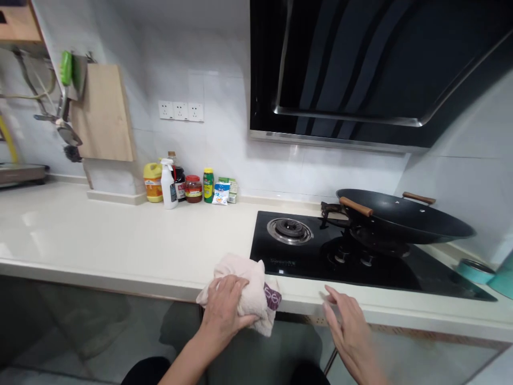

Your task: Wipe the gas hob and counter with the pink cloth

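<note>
My left hand (226,307) grips a bunched pale pink cloth (250,297), a towel with a purple printed strip at its right side. The cloth lies over the counter's front edge, close to the left front corner of the black glass gas stove (308,267). To the right, my right hand (348,326) hovers in front of the counter edge, fingers extended and thumb apart, with nothing in it. On the stove, the left burner (290,230) is bare, while a large black wok (404,219) with wooden handles sits over the right one.
Along the back wall stand a white spray bottle (168,187), a yellow oil jug (153,184), a red-lidded jar (193,190) and other seasonings. A range hood (344,69) overhangs the stove. A cutting board (106,112) hangs at left; a teal container (475,271) sits far right.
</note>
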`<action>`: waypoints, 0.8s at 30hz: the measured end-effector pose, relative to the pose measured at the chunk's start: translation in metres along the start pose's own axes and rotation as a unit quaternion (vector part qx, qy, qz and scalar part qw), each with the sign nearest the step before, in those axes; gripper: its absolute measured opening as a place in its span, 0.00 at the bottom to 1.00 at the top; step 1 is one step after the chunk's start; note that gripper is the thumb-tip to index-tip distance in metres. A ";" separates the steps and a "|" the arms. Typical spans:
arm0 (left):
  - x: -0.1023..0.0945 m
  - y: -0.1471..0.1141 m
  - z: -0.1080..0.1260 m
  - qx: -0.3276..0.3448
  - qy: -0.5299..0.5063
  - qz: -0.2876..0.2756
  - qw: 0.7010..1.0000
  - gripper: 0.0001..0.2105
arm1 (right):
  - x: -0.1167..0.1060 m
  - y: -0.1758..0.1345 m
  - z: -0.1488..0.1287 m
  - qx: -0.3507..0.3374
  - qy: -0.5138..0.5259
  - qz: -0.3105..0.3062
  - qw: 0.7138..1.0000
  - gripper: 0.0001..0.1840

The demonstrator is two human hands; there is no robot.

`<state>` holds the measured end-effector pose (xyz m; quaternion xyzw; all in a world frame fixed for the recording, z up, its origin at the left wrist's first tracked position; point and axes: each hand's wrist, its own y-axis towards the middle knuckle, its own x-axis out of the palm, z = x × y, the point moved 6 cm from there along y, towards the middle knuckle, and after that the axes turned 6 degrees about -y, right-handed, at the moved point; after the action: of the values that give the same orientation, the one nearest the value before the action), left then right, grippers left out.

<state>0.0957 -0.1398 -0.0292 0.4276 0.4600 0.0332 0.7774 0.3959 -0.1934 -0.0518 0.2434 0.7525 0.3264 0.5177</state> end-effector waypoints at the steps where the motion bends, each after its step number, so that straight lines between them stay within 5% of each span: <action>1: 0.000 0.001 0.001 -0.013 -0.001 0.000 1.000 0.29 | 0.001 0.009 -0.008 0.003 0.031 -0.011 0.999 0.20; 5: 0.013 0.006 0.017 -0.036 -0.018 0.005 0.999 0.27 | 0.013 0.039 -0.070 -0.053 0.125 -0.041 0.990 0.21; 9: 0.034 0.014 0.041 -0.051 0.011 -0.010 0.999 0.12 | 0.034 0.039 -0.141 -0.189 0.113 -0.078 0.972 0.21; 14: 0.035 0.018 0.051 -0.034 0.009 -0.050 0.998 0.11 | 0.047 0.029 -0.152 -0.191 0.037 -0.050 0.980 0.20; 19: 0.009 0.002 0.021 0.048 -0.106 -0.080 0.990 0.21 | 0.050 0.029 -0.145 -0.195 0.003 -0.055 0.979 0.24; 24: -0.027 0.007 -0.045 -0.047 -0.139 -0.002 0.989 0.15 | 0.056 0.029 -0.142 -0.196 -0.034 -0.043 0.979 0.20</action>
<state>0.0487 -0.1192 -0.0153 0.3903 0.3468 -0.0070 0.8528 0.2447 -0.1687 -0.0295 0.1155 0.6661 0.4361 0.5940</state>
